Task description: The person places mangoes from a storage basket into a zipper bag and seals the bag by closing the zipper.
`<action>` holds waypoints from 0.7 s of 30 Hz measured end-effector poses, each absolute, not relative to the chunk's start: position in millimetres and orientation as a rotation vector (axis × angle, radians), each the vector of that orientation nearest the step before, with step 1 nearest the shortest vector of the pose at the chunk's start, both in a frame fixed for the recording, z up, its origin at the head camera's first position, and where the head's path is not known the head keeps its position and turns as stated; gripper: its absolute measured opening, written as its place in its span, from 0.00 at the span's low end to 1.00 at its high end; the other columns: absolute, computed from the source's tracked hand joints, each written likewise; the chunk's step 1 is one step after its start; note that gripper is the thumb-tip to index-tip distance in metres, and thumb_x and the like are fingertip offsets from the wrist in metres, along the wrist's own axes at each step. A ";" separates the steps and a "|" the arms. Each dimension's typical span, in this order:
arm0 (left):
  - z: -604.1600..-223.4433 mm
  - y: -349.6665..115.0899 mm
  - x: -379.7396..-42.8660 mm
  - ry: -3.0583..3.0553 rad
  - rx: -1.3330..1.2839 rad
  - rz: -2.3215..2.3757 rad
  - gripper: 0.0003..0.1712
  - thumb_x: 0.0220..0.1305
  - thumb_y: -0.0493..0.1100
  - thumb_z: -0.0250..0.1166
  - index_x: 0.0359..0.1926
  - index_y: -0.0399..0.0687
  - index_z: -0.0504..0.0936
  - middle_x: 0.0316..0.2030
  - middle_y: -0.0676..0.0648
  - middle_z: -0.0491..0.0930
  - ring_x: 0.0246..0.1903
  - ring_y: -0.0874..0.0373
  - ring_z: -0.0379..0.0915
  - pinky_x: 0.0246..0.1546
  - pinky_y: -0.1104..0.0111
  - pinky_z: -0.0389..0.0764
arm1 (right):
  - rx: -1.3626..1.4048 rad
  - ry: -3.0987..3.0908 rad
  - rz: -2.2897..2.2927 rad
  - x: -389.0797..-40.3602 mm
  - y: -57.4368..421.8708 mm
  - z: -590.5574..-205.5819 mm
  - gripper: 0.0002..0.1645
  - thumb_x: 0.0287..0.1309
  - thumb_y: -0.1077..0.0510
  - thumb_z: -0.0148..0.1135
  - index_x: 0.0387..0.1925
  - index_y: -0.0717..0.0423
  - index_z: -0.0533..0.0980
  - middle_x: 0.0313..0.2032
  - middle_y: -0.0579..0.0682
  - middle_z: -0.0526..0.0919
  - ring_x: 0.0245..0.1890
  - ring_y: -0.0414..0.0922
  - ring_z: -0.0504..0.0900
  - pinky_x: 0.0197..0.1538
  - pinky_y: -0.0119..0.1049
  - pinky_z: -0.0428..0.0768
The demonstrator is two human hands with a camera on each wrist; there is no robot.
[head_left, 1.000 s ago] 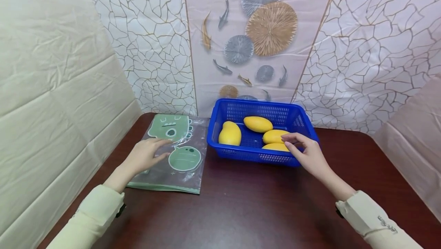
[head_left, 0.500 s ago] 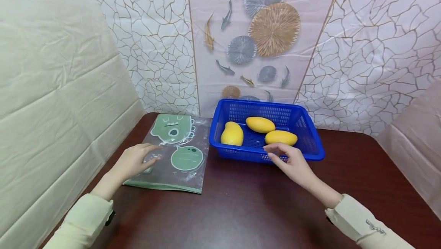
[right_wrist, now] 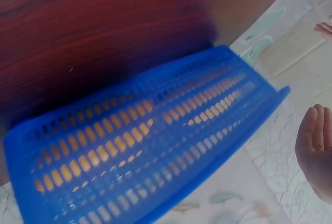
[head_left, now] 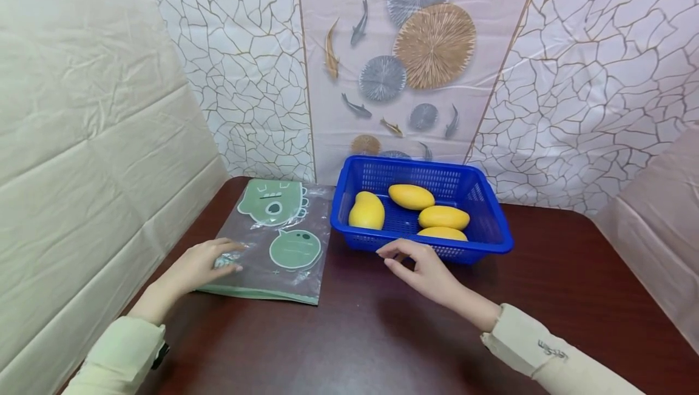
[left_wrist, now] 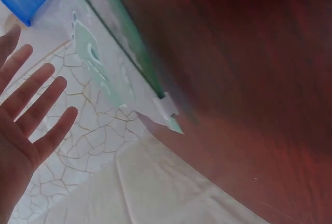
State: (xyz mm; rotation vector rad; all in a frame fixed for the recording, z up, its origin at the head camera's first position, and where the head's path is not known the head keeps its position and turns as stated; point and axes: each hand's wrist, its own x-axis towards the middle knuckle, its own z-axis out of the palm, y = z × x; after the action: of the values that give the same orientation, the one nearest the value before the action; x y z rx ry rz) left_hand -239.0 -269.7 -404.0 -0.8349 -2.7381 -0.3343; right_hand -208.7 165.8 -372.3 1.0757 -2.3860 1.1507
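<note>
The left grip, fingers relaxed and empty, is hovering over a clear bag, probably light, floppy, slippery, and best pinched by its green edge; the right grip, loosely curved, holding nothing, is hanging with mangoes sitting in a blue basket just beyond.

The near rim of the blue basket hides the nearest mango's lower part.

Plus sign on bag — dark lettering on right sleeve, illegible.
</note>
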 end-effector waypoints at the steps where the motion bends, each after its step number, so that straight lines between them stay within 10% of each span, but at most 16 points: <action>1: -405.3 -270.8 -238.4 -2.756 -0.845 -0.335 0.24 0.51 0.48 0.71 0.50 0.46 0.81 0.45 0.46 0.82 0.46 0.50 0.79 0.45 0.54 0.78 | 1.094 -2.386 1.155 -208.6 162.9 -373.8 0.11 0.57 0.67 0.60 0.42 0.57 0.79 0.38 0.50 0.85 0.34 0.36 0.81 0.38 0.31 0.80; 13: -414.9 -277.3 -228.4 -3.038 -0.947 -0.442 0.45 0.42 0.52 0.75 0.63 0.49 0.70 0.61 0.34 0.68 0.58 0.38 0.68 0.50 0.47 0.73 | 1.191 -2.391 1.177 -200.7 150.9 -385.6 0.11 0.58 0.66 0.59 0.42 0.55 0.79 0.37 0.48 0.84 0.35 0.37 0.79 0.38 0.30 0.80; 21: -420.3 -273.3 -230.3 -3.076 -0.979 -0.370 0.32 0.48 0.46 0.72 0.57 0.48 0.77 0.59 0.31 0.70 0.57 0.34 0.68 0.52 0.45 0.72 | 1.195 -2.384 1.172 -199.3 152.3 -389.8 0.11 0.58 0.66 0.59 0.43 0.55 0.79 0.38 0.48 0.84 0.36 0.37 0.80 0.40 0.32 0.80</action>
State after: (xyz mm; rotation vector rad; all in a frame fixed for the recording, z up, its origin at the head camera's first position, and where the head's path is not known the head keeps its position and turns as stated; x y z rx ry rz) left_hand -230.3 -273.3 -420.3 -0.9795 -3.0758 -0.3700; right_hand -199.3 152.3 -389.8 1.1952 -2.3836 1.1723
